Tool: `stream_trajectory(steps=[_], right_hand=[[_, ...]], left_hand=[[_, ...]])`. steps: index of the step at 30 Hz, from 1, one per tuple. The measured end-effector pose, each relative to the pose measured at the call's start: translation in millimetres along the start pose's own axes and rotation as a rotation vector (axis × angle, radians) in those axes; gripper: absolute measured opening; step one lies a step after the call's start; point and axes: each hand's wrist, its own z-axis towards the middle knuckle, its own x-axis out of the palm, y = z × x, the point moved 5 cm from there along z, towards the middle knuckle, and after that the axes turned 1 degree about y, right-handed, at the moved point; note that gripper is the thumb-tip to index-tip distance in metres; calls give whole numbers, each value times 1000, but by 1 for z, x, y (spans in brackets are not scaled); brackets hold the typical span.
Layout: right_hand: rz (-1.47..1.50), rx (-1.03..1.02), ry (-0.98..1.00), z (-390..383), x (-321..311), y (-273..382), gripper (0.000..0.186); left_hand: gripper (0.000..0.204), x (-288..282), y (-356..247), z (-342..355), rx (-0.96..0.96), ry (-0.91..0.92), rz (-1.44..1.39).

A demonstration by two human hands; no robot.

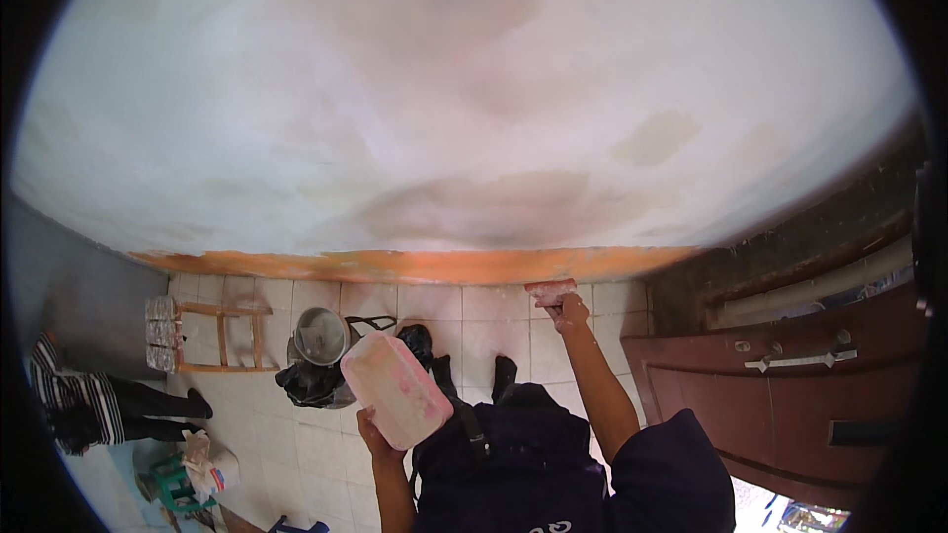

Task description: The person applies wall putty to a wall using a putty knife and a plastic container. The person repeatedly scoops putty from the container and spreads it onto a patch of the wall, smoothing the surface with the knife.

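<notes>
Gripping red tool w/ R fingers closed, lengthwise approx along orange band; holding tray w/ L fingers, well left.

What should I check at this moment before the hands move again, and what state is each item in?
1. Left hand holds the pale pink container: ok.
2. Right hand grips the red tool: ok.
3. Tool touching the wall: cannot tell from this angle.
4. How full the container is: cannot tell.
5. Floor left of the feet free of objects: not ok; a grey bucket is there.
</notes>
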Motion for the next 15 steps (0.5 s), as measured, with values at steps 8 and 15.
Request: stream_trajectory(steps=[8, 15], right_hand=[[-20, -63, 287, -119, 37, 21, 35], [-207, -139, 630, -234, 92, 76, 27]], left_hand=[[62, 21, 13, 6, -21, 105, -30], [59, 50, 31, 28, -111, 187, 149]])
